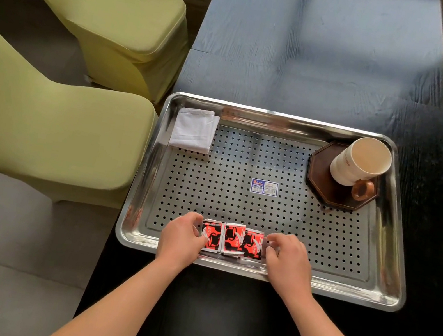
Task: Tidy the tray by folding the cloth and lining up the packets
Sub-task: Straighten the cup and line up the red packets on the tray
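Note:
Three red-and-black packets [232,240] lie side by side in a row near the front edge of the perforated steel tray [319,244]. My left hand [181,239] touches the left end of the row with curled fingers on the leftmost packet. At the right end, my right hand [286,257] pinches the edge of the rightmost packet. A white cloth [193,130] lies folded into a small rectangle in the tray's far left corner.
A white mug [359,162] with a brown handle stands on a dark octagonal coaster [328,192] in the tray's far right corner. A blue label [264,187] sticks to the tray's middle. The tray sits on a dark table [309,50] with yellow-green chairs [59,124] on both sides.

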The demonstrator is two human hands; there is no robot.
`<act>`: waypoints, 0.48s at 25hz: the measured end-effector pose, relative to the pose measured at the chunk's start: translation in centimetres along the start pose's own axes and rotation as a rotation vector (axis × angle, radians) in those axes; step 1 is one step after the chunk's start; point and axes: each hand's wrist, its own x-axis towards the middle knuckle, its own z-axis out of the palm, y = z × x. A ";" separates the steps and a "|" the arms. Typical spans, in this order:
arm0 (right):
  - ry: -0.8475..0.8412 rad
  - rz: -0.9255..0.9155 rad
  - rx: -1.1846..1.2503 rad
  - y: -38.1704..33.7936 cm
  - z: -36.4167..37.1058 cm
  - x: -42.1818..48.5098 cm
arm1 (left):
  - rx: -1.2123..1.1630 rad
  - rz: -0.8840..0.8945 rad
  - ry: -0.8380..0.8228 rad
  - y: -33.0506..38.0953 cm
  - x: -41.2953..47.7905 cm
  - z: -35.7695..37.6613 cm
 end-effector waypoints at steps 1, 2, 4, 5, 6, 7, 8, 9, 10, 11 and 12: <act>-0.020 0.005 0.006 0.2 0.0 0.0 | 0.001 0.008 0.001 0.0 0.1 0.0; -0.040 0.003 0.010 0.3 0.0 -0.1 | -0.001 0.016 0.001 0.1 0.2 0.0; -0.061 -0.011 0.018 0.2 0.1 -0.3 | 0.001 0.031 0.001 0.1 0.3 0.2; -0.064 -0.018 0.028 0.2 0.2 -0.2 | 0.004 0.034 0.003 0.2 0.3 0.2; -0.068 -0.024 0.040 0.1 0.2 -0.2 | 0.003 0.035 0.006 0.2 0.3 0.2; -0.076 -0.032 0.051 0.0 0.3 -0.2 | -0.001 0.034 0.007 0.2 0.3 0.2; -0.087 -0.038 0.058 0.0 0.4 -0.2 | -0.004 0.035 0.007 0.2 0.3 0.3; -0.098 -0.044 0.064 -0.1 0.5 -0.1 | -0.006 0.037 0.006 0.2 0.3 0.3; -0.112 -0.049 0.069 -0.2 0.5 0.1 | -0.008 0.039 0.006 0.2 0.3 0.3; -0.128 -0.054 0.075 -0.2 0.5 0.2 | -0.010 0.041 0.007 0.3 0.3 0.3; -0.144 -0.062 0.081 -0.2 0.4 0.2 | -0.010 0.042 0.008 0.3 0.3 0.2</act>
